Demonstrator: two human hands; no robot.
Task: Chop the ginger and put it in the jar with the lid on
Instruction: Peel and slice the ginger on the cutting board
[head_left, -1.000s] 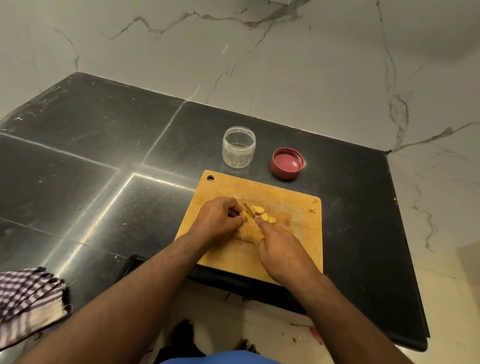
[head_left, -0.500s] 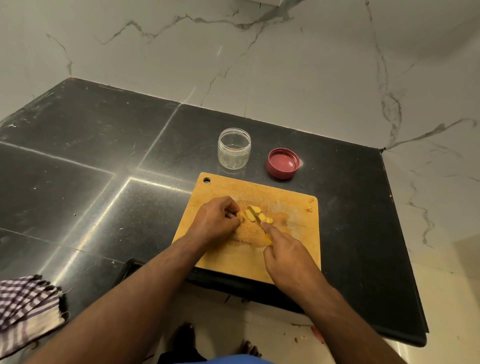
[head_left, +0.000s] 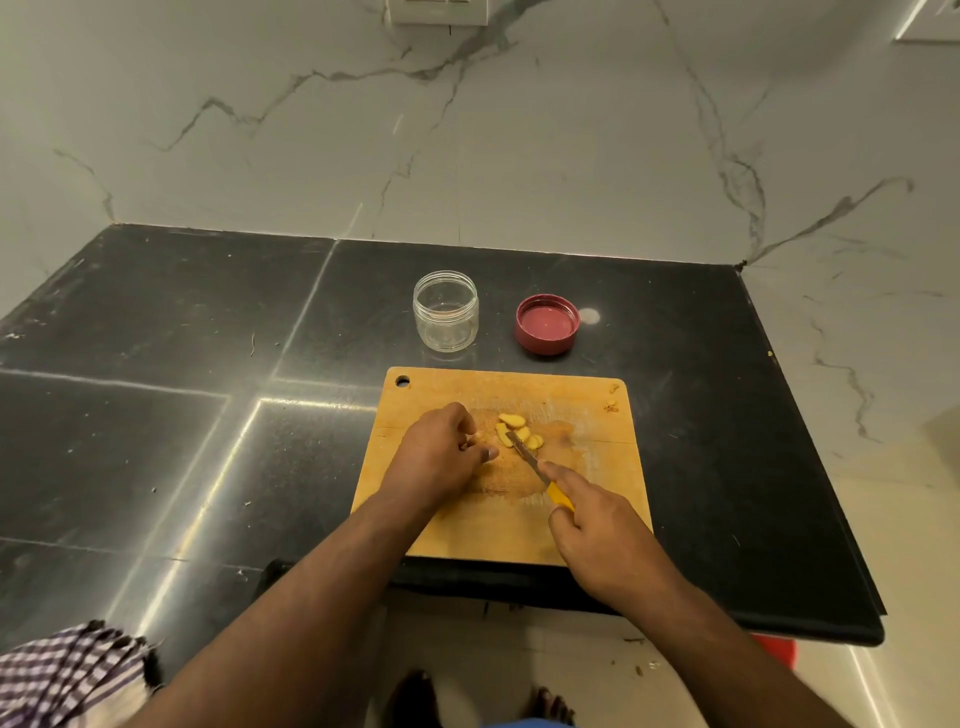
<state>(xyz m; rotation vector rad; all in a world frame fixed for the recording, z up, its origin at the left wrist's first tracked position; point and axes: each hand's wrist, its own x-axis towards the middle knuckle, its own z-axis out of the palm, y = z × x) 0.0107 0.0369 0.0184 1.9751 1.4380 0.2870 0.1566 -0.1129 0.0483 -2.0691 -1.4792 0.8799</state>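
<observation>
Where marble walls (head_left: 519, 156) meet, a wooden board (head_left: 441, 530) lies on black countertop (head_left: 156, 322).

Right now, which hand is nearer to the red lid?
Right. The right hand grips the knife on the board below the red lid; the left hand lies farther left.

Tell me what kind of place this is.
Most likely a home kitchen: a black stone counter against marble-look wall tiles, with a wooden cutting board where ginger slices are being cut with a knife.
</observation>
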